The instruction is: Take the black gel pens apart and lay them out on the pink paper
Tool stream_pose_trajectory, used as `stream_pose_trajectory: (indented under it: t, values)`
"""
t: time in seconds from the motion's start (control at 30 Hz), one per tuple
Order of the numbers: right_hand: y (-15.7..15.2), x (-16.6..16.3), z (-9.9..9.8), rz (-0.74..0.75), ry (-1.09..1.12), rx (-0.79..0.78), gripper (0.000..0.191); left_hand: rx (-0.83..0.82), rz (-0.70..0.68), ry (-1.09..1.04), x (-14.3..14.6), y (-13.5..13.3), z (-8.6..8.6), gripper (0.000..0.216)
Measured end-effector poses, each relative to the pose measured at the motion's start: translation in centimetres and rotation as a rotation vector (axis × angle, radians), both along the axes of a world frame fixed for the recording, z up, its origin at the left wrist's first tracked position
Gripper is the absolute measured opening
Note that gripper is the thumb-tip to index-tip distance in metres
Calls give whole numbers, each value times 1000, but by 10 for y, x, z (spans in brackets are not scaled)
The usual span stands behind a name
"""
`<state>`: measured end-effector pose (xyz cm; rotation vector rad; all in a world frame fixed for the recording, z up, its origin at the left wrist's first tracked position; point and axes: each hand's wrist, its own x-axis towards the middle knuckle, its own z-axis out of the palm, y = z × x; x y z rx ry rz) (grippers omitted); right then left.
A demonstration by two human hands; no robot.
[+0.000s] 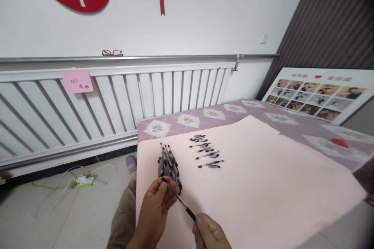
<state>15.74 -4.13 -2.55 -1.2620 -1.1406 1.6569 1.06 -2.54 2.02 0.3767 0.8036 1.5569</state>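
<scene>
Both my hands are on one pen point(181, 201), which has a clear barrel and black ends and slants over the near left part of a pink sheet. My left hand point(156, 202) pinches its upper left end between thumb and fingers. Fingers of my right hand point(210, 230) close around its lower right end; the tip is hidden there. Just beyond my left hand lies a pile of black pens point(168, 161), partly covered by the fingers. To its right, several pens point(209, 163) lie in a loose column, with short dark pieces beside them that look like caps.
The pink sheet point(263, 186) covers a table with a purple patterned cloth point(201, 118). Behind stands a white radiator point(163, 93) with a pink note point(77, 81); glasses point(112, 53) rest on the pipe. A photo board point(318, 95) leans at right. A power strip point(83, 181) lies on the floor.
</scene>
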Motion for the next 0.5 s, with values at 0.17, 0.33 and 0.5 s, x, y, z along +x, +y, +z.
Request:
stream_pose_trajectory:
  t: [0.17, 0.33, 0.5]
  values:
    - [3, 3, 2, -77, -213, 217, 46, -57, 50, 36, 1, 1, -4, 12]
    - [4, 6, 11, -214, -366, 365, 38, -98, 87, 56, 1, 0, -11, 13]
    - [3, 9, 19, -252, -307, 335, 29, -116, 83, 42, 1, 0, -13, 14]
